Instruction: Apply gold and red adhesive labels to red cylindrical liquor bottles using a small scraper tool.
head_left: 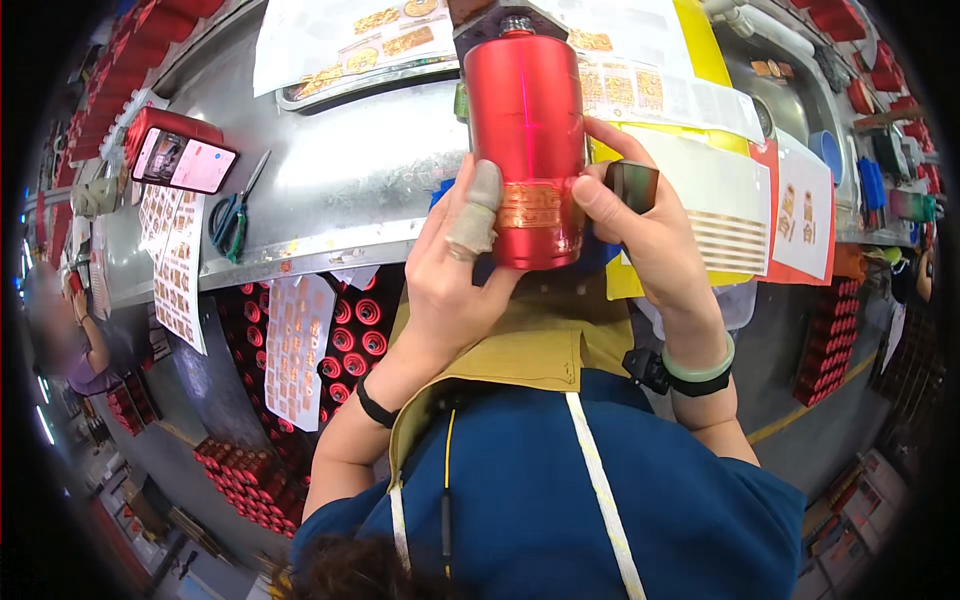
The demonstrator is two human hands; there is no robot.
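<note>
A glossy red metal bottle [525, 120] with a threaded neck stands nearly upright in front of me, at the table's front edge. Low on its side is a gold decorative label [530, 205]. My left hand [445, 280] is closed round the bottle's lower left, with grey-beige cloth wrapped on a finger pressed beside the label. My right hand [660, 240] grips a small dark, flat rectangular piece [633, 186], whose exact kind I cannot make out. The right thumb and index finger touch the bottle's right side.
A metal table [340, 170] carries gold-sticker sheets [355, 40], green-handled scissors [230, 222] and a phone [186, 160] leaning on a red bottle. Yellow and white sheets [700, 190] lie right. Several red bottles [345, 340] stand below the table. A person [85, 340] is at far left.
</note>
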